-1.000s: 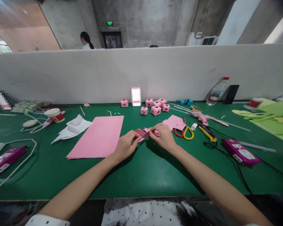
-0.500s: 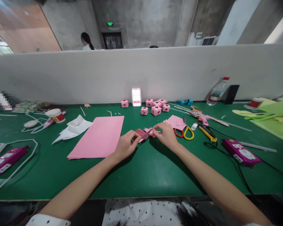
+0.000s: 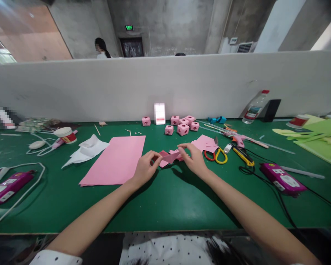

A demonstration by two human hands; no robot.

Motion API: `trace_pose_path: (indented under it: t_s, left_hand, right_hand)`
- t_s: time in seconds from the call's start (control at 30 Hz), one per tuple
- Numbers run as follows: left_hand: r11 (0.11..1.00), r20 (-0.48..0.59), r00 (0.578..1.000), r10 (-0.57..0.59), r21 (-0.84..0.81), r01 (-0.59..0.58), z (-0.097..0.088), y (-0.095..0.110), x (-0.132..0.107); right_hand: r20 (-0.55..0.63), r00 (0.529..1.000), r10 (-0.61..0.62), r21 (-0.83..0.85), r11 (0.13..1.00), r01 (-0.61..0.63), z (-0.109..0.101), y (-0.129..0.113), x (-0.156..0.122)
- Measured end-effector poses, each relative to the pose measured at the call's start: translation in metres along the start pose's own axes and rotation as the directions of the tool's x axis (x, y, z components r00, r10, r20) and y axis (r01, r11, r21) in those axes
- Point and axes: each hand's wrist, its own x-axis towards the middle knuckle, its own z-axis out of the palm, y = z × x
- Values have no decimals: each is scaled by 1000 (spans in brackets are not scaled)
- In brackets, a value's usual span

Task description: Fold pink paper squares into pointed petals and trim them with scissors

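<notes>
Between my hands is a small folded piece of pink paper (image 3: 169,158), held just above the green table. My left hand (image 3: 146,167) pinches its left end between thumb and fingertips. At the other end, the thumb and forefinger of my right hand (image 3: 193,160) are on the paper's raised corner. Several more folded pink pieces lie behind it, partly hidden by my right hand. Beyond that hand is a pile of small pink paper pieces (image 3: 205,141), beside scissors with red and yellow handles (image 3: 221,156).
Large pink sheets (image 3: 117,160) and a crumpled white sheet (image 3: 85,149) lie left. Several pink paper cubes (image 3: 182,129) and a bright phone (image 3: 159,114) stand near the partition (image 3: 113,92). On the right are a glue gun (image 3: 238,140), a yellow cutter (image 3: 244,157) and a purple power strip (image 3: 283,179).
The folded paper has tilted, showing more of its front face. My right hand's fingers have loosened and lifted slightly at its corner. My left hand has shifted a little left, still pinching.
</notes>
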Motion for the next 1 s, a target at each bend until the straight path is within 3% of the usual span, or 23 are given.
trace_pose_path:
  t_s: [0.17,0.43,0.8,1.0]
  left_hand:
    - [997,22,999,44,60,-46,1,-2,-1]
    - [890,100,940,325,305,-340,0,-3,-2]
    - [865,34,954,298,413,-285,4,-6,3]
    - [866,-9,970,243,452,-213,-4,-15,10]
  right_hand:
    - [189,968,-168,-81,979,185,8,-12,-9]
    - [187,948,-256,-145,948,285,18,-30,-17]
    - [208,956,-209,-187,950,249,21,-34,-15]
    - [190,964,-188,-168,961,220,15,-35,-14]
